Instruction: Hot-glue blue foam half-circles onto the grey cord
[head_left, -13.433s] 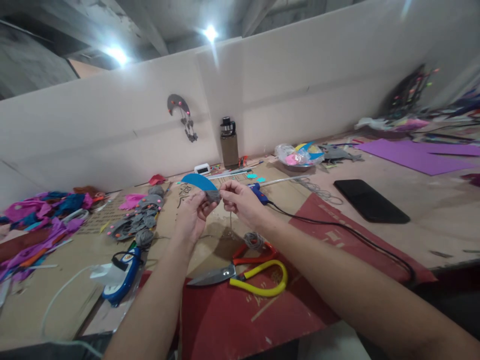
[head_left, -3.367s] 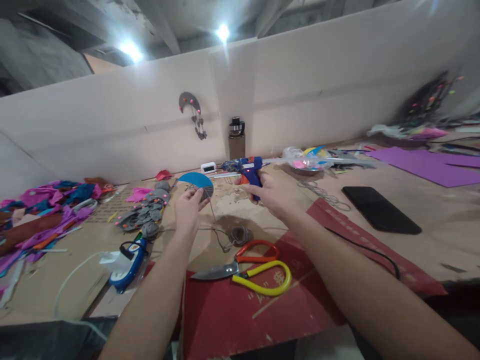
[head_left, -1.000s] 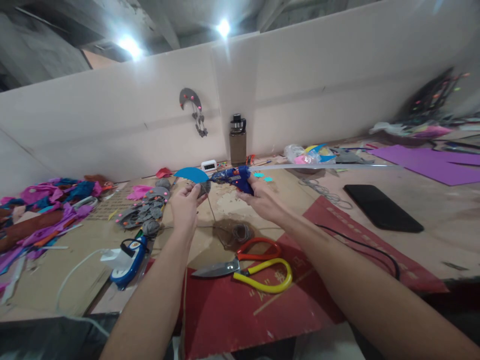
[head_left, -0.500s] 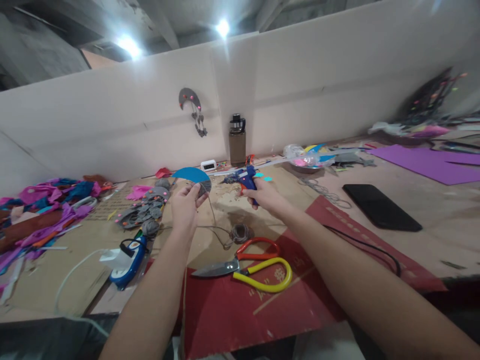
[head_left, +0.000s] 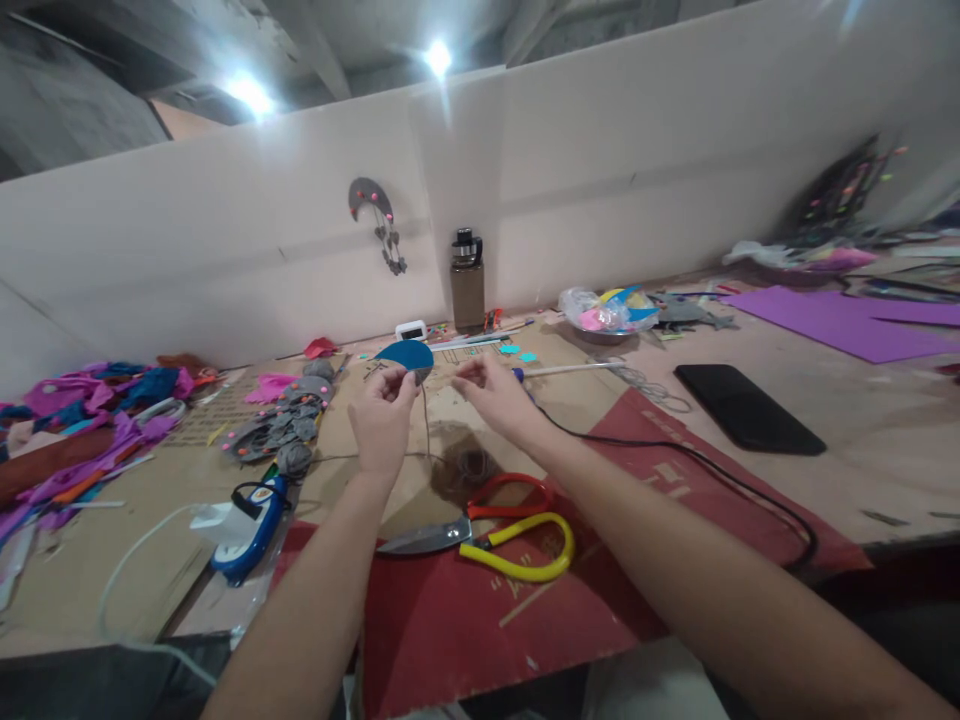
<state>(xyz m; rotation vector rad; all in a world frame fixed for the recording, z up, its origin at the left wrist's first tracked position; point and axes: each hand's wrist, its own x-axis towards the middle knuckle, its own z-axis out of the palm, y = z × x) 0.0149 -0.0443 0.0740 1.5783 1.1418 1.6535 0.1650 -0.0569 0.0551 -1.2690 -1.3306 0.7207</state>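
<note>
My left hand (head_left: 382, 415) pinches a blue felt crescent (head_left: 409, 355) with a grey underside between thumb and fingers. From it a thin grey cord (head_left: 428, 420) hangs down toward a small coil of cord (head_left: 474, 465) on the cardboard. My right hand (head_left: 493, 395) is just right of the crescent, apart from it, thumb and fingertips pinched together; whatever they may hold is too small to make out. Mostly hidden behind the right hand lies a blue glue gun (head_left: 518, 375), a pale glue stick (head_left: 570, 368) reaching out to its right.
Large scissors (head_left: 517, 570) with red and yellow handles lie in front. A blue-white power strip (head_left: 251, 540) and grey felt pieces (head_left: 281, 425) are at left. A bottle (head_left: 467, 285) stands against the wall; a black phone (head_left: 746, 408) and purple sheet (head_left: 847, 320) are at right.
My right hand has let go of the glue gun, which now lies on the table, and moved left toward the crescent. The left hand has shifted slightly right and turned the crescent.
</note>
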